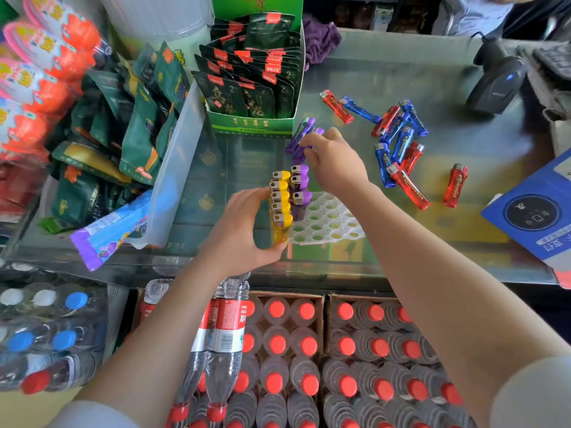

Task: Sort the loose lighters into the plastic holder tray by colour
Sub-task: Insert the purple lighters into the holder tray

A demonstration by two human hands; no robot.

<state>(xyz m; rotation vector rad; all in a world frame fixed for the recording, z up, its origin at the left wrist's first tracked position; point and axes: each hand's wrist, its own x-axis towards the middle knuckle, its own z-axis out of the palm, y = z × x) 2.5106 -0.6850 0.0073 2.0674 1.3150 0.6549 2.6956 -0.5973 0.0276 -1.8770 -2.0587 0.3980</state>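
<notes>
A white plastic holder tray (332,223) with round slots lies on the glass counter. Several yellow lighters (280,205) stand in its left column, and three purple lighters (299,186) stand in the column beside them. My left hand (244,233) holds the tray's left side against the yellow row. My right hand (332,162) is above the tray's far end, pinching purple lighters (301,135) that lie on the counter. Red lighters (409,186) and blue lighters (400,128) lie loose at the right.
A green box of dark snack packets (253,88) stands just behind the tray. A clear bin of packets (173,168) is on the left. A barcode scanner (497,84) and a blue payment sign (537,211) are at right. Crates of bottles (309,350) sit below the counter.
</notes>
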